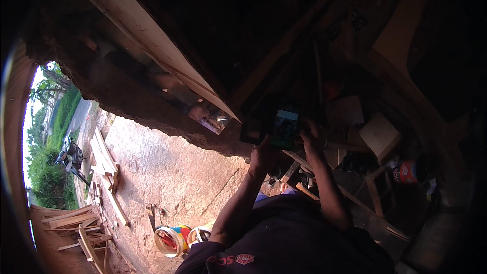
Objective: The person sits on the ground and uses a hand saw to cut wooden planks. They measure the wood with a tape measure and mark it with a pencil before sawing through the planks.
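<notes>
A smartphone (285, 128) with a lit screen is held up in front of my body, in deep shade. My left hand (261, 153) is closed on its lower left side. At its right edge my right hand (310, 136) has bent fingers against the phone; the shade hides exactly how they grip. A dark flat piece (252, 131), perhaps a case flap, sits beside the phone on the left. Both forearms reach up from the lower edge of the view.
Long boards (152, 45) slant overhead on the left. Wood strips (104, 157) and a timber pile (76, 223) lie on the sunlit ground. Buckets (172, 239) stand near my left elbow. A pale wood block (379, 136) and a red tin (406, 171) are on the right. Outside stands a motorbike (71, 156).
</notes>
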